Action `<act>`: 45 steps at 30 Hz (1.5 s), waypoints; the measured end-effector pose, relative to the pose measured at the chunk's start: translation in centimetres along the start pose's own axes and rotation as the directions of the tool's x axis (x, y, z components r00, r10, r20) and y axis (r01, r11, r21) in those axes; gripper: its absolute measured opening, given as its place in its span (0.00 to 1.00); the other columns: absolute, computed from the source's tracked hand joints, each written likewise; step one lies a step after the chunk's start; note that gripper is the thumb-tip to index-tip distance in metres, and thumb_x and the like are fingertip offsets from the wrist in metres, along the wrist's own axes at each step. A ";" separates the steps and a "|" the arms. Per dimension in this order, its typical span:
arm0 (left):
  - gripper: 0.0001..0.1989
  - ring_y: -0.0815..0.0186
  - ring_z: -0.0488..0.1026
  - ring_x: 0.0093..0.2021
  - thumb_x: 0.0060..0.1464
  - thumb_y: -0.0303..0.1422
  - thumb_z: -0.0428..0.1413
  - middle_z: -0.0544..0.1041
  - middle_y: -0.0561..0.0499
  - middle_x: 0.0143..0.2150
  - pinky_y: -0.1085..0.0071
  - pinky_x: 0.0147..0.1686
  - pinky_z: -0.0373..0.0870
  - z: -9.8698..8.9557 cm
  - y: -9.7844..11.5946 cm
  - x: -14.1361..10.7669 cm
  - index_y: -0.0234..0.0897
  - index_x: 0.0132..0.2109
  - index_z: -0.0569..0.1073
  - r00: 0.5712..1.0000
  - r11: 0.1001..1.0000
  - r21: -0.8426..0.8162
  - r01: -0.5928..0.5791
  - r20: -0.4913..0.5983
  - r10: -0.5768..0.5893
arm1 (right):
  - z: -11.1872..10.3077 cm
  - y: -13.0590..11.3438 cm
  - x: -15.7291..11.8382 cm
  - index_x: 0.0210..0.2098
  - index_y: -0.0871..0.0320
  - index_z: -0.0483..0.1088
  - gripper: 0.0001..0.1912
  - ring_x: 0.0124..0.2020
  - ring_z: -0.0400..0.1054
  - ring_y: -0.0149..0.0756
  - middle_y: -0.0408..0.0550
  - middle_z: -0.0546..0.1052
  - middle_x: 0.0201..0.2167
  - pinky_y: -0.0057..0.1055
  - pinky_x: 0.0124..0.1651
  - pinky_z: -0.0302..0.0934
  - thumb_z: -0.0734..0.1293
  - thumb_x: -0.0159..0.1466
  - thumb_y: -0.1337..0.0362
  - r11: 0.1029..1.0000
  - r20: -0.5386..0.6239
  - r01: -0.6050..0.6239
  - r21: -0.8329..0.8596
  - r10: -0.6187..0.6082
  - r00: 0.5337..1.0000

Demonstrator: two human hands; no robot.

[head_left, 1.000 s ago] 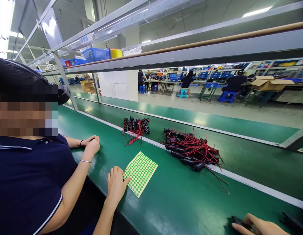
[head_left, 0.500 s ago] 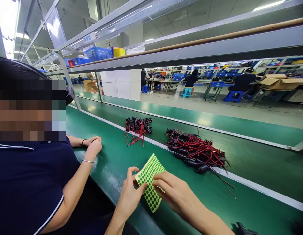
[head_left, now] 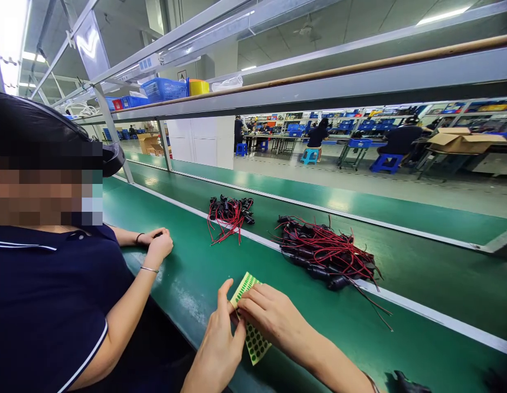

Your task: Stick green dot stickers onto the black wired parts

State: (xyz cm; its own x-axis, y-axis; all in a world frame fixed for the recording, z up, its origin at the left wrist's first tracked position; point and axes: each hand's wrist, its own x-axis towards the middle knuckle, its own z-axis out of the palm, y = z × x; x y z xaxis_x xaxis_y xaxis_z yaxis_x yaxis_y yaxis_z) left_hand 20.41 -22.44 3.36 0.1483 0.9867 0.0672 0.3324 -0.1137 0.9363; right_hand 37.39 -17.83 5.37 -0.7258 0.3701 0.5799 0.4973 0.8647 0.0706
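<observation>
A pale yellow sheet of round green stickers (head_left: pixel 257 345) is tilted over the green bench, bent between my two hands. My left hand (head_left: pixel 219 339) grips its left edge between thumb and fingers, with the index finger raised. Across the middle of the sheet lies my right hand (head_left: pixel 275 317), its fingers curled together against the stickers near my left thumb. Those right fingertips are partly hidden, so whether a single sticker is between them I cannot make out.
A large pile of black cylindrical parts with red wires (head_left: pixel 327 248) lies beyond my right hand. A smaller wired pile (head_left: pixel 231 213) sits farther left. A co-worker (head_left: pixel 52 305) sits at my left, hands on the bench (head_left: pixel 188 262). Another black part (head_left: pixel 406 382) lies at lower right.
My right hand has moved left across the sheet toward my left thumb, covering more of it. The sheet is now bent and turned more edge-on. The co-worker's head has shifted slightly.
</observation>
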 end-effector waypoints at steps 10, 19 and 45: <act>0.36 0.58 0.74 0.46 0.58 0.28 0.56 0.80 0.45 0.47 0.62 0.52 0.68 -0.2 -1.0 0.9 0.40 0.71 0.54 1.000 0.996 -0.088 0.003 0.014 -0.002 | 0.3 -0.6 -0.5 0.37 0.57 0.72 0.16 0.30 0.69 0.41 0.49 0.78 0.30 0.36 0.33 0.63 0.56 0.76 0.69 0.994 0.009 -0.048 0.099 0.047 0.999; 0.15 0.64 0.68 0.38 0.58 0.28 0.54 0.74 0.56 0.34 0.67 0.45 0.65 -1.9 0.0 1.3 0.41 0.51 0.61 0.994 0.990 -0.138 -0.021 0.107 0.036 | -0.4 2.0 -0.6 0.67 0.50 0.60 0.31 0.48 0.76 0.41 0.47 0.81 0.48 0.38 0.52 0.70 0.70 0.66 0.64 0.712 0.149 -0.403 0.575 0.393 0.907; 0.16 0.70 0.72 0.27 0.45 0.33 0.68 0.75 0.58 0.27 0.75 0.30 0.67 -3.0 -4.8 6.6 0.39 0.32 0.66 0.987 0.639 -0.763 0.098 -0.006 -0.159 | 7.2 2.0 1.3 0.54 0.54 0.64 0.17 0.35 0.73 0.39 0.46 0.78 0.38 0.38 0.43 0.70 0.64 0.68 0.55 0.466 -0.033 -0.539 0.702 0.777 0.628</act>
State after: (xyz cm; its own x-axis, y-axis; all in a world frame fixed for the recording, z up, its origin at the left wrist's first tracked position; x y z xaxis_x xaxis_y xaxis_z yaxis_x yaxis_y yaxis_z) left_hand 17.01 -15.06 0.33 0.0882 0.9929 -0.0801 -0.4837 0.1130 0.8679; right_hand 33.99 -13.21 0.40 -0.0538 0.8933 0.4463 0.2888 0.4418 -0.8494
